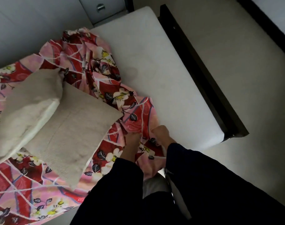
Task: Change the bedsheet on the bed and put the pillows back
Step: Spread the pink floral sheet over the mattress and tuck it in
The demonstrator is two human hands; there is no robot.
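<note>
A red and pink floral bedsheet (96,65) lies bunched up over the left half of the bare white mattress (163,75). Two beige pillows rest on the sheet: a larger one (73,130) and a second pillow (29,108) leaning on top of it at the left. My left hand (132,140) and my right hand (161,132) both grip a gathered fold of the sheet near the mattress's near edge, close together. Dark sleeves cover both forearms.
A dark bed frame (203,82) runs along the mattress's right side. A pale floor (245,62) lies to the right. A grey cabinet with a round metal handle (100,7) stands at the head of the bed. A wall borders the left.
</note>
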